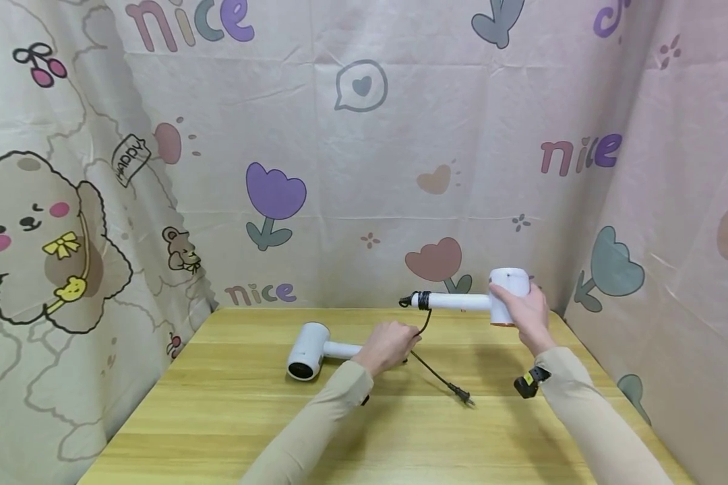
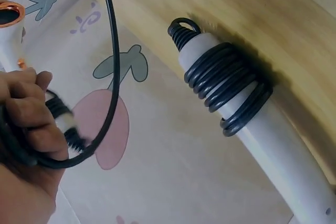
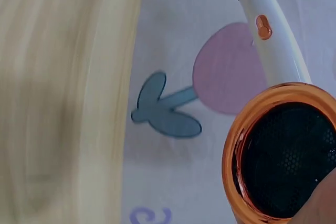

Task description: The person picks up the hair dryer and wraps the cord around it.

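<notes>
In the head view my right hand [image 1: 532, 310] grips the barrel of a white hair dryer [image 1: 461, 302], held above the table with its handle pointing left. The right wrist view shows that dryer's copper-coloured rim [image 3: 233, 145], with a fingertip at its edge. Black cord [image 2: 114, 40] is wound around the handle's end. My left hand [image 1: 391, 345] holds the loose part of this cord in curled fingers, and its plug [image 1: 460, 393] dangles to the right. Below and beside the left hand lies a second white hair dryer [image 1: 309, 347], its cord coiled on its handle [image 2: 273, 145].
Both dryers are over a wooden table [image 1: 218, 404]. A printed cloth curtain [image 1: 352, 168] stands behind the table and along both sides. A small black and yellow device [image 1: 529, 382] is strapped at the right wrist.
</notes>
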Available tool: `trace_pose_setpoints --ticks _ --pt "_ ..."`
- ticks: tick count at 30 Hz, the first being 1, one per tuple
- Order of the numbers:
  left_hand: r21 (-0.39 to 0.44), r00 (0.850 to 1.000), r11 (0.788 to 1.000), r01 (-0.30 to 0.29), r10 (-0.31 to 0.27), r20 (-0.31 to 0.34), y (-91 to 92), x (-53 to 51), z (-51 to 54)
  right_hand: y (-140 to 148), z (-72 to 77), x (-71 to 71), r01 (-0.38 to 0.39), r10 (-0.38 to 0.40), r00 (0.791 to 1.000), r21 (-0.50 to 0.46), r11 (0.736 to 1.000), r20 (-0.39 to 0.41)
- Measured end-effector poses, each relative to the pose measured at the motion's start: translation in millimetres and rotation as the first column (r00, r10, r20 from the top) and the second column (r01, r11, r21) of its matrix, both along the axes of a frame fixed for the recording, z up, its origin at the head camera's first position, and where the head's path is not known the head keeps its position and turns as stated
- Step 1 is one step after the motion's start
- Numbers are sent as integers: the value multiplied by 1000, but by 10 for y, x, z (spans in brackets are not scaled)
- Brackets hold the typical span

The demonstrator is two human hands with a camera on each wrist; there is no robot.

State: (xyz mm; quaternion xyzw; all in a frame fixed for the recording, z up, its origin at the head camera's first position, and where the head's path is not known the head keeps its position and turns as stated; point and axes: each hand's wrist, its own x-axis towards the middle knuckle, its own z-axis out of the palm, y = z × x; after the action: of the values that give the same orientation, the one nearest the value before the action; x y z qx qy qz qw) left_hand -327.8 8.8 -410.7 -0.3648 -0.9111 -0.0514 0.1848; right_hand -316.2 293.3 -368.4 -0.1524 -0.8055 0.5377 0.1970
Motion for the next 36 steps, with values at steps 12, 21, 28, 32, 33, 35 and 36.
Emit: trace_pose_setpoints --ticks 12,21,28,32,33,35,36 --pt "32 997 999 -1 4 -79 -64 -13 23 77 73 15 80 -56 996 421 904 -70" --pt "-88 1000 996 7 -7 -1 -123 -53 117 232 116 44 90 -48 994 509 856 -95" --pt "-100 981 995 25 -44 -189 -202 -92 162 401 67 80 24 4 999 562 827 -48" --pt "-10 935 999 34 -36 -354 -237 -134 171 442 91 97 -109 119 993 557 824 19" --pt "11 920 999 41 -33 -390 -243 -146 171 449 98 98 -152 158 987 552 820 38" --pt "47 897 998 51 -25 -442 -240 -171 162 471 110 103 -230 228 971 544 807 73" --pt "61 890 997 54 -20 -455 -238 -180 159 482 112 105 -267 259 962 535 802 92"
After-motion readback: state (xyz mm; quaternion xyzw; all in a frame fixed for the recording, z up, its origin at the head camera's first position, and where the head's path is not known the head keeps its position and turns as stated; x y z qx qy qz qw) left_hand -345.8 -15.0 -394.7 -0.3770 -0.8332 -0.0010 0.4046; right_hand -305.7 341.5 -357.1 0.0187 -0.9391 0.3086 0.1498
